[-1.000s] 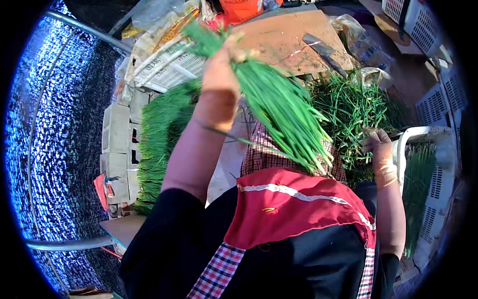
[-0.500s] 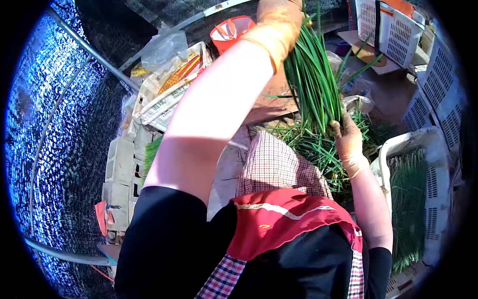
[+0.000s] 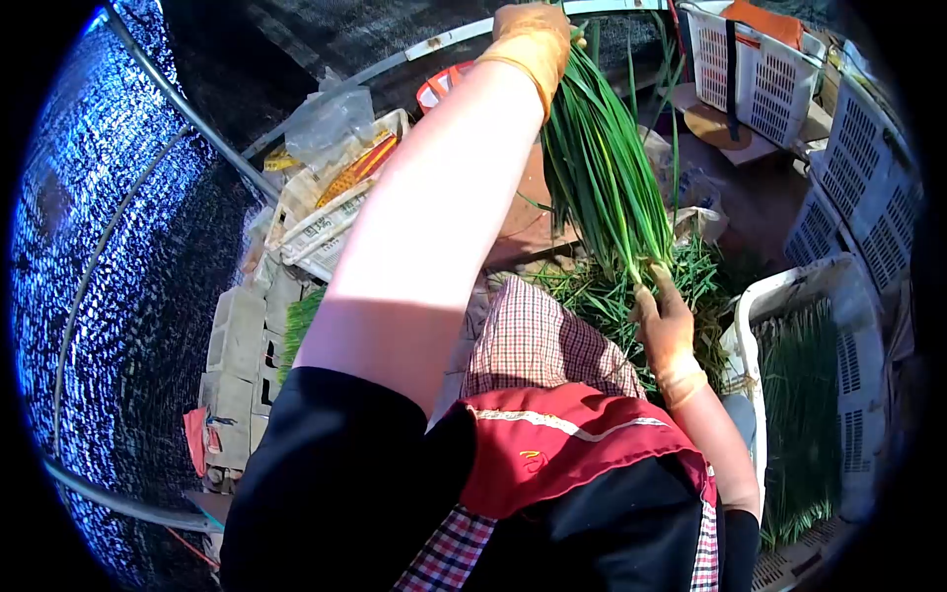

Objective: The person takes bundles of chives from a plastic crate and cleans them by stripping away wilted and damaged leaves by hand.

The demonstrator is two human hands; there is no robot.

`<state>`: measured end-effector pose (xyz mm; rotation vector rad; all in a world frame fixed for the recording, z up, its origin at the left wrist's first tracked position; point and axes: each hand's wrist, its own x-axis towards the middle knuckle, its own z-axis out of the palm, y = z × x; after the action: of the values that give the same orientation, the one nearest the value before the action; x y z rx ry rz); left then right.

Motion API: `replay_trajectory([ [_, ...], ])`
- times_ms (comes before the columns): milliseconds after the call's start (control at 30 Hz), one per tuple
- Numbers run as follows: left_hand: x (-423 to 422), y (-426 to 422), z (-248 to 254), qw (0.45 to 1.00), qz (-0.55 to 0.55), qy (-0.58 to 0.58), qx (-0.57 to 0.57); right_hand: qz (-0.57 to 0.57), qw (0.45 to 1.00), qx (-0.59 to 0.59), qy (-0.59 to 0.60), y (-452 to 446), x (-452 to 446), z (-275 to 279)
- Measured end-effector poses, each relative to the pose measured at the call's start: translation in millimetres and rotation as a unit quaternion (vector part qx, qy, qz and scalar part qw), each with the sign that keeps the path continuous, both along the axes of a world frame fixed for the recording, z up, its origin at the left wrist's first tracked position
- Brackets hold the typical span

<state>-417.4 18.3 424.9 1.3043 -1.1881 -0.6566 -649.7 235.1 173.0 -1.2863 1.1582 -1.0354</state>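
At far left, a dark net stands behind a row of pale blocks; beside these, a strip of greens shows, partly covered by the left arm. The same arm passes in front of the left crate, the red bag and the brown board, hiding part of each. The left hand, orange-gloved, closes around the leafy upper end of the bunch; its fingers lie largely out of sight behind the hand. The bunch slants down and rightward from it, above the checked cloth and in front of the heap of loose greens. At its pale lower end, the right hand, also gloved, sets thumb and forefinger against the stalk ends, the tips slightly apart; whether they pinch cannot be told. Upper right, slotted crates stand near a wall of others. The right crate holds more upright greens, just beside the right forearm.
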Motion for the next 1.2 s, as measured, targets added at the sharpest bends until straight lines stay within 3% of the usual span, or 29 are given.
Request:
replay_trajectory([
  [67, -28, 20, 0, 0.998, 0.025, -0.054, 0.019, 0.066, 0.996, 0.046, 0.028, -11, 1, 22],
  [133, -62, 73, 4, 0.996, 0.035, 0.069, 0.041, -0.011, 1.000, -0.017, -0.016, -26, 16, 10],
  [167, -45, 50, -2, 0.973, 0.025, -0.228, 0.014, -0.014, 0.996, -0.088, 0.004, -31, 16, 12],
  [233, -47, 56, -5, 0.836, 0.101, -0.537, 0.042, -0.057, 0.972, -0.208, 0.096, -36, 16, 30],
  [267, -51, 61, -4, 0.788, 0.117, -0.600, 0.074, -0.046, 0.973, -0.172, 0.145, -26, 8, 51],
  [300, -54, 66, -5, 0.751, 0.124, -0.641, 0.102, -0.095, 0.932, -0.269, 0.226, -25, 6, 54],
  [400, -64, 75, 0, 0.675, 0.128, -0.711, 0.149, -0.142, 0.837, -0.429, 0.308, -43, -4, 29],
  [467, -68, 79, 3, 0.648, 0.127, -0.732, 0.164, -0.107, 0.867, -0.352, 0.336, -48, -14, 21],
  [533, -60, 64, -5, 0.660, 0.100, -0.724, 0.177, -0.101, 0.850, -0.358, 0.373, -56, -19, 8],
  [567, -53, 50, -9, 0.682, 0.071, -0.705, 0.182, -0.140, 0.880, -0.342, 0.298, -54, -18, 1],
  [633, -48, 44, -7, 0.719, 0.018, -0.667, 0.195, -0.069, 0.980, -0.178, 0.051, -50, -26, -1],
  [667, -47, 42, -10, 0.701, 0.054, -0.685, 0.190, -0.029, 0.991, -0.090, -0.099, -52, -32, -6],
  [700, -53, 55, -6, 0.681, 0.088, -0.702, 0.186, -0.015, 0.987, -0.021, -0.159, -39, -34, 17],
  [767, -62, 68, -5, 0.636, 0.153, -0.736, 0.176, 0.001, 0.979, 0.039, -0.200, -38, -42, 22],
  [833, -64, 68, -7, 0.648, 0.158, -0.723, 0.180, -0.007, 0.965, 0.082, -0.250, -39, -41, 26],
  [933, -63, 66, -8, 0.660, 0.150, -0.713, 0.183, 0.060, 0.970, 0.077, -0.221, -36, -45, 32],
  [1000, -61, 64, -6, 0.669, 0.132, -0.702, 0.206, 0.096, 0.987, 0.042, -0.119, -32, -44, 40],
  [1067, -65, 64, -8, 0.649, 0.139, -0.720, 0.201, 0.084, 0.991, -0.013, -0.103, -32, -33, 32],
  [1200, -69, 60, -7, 0.692, 0.137, -0.689, 0.168, 0.016, 0.998, -0.063, -0.003, -52, -29, 3],
])
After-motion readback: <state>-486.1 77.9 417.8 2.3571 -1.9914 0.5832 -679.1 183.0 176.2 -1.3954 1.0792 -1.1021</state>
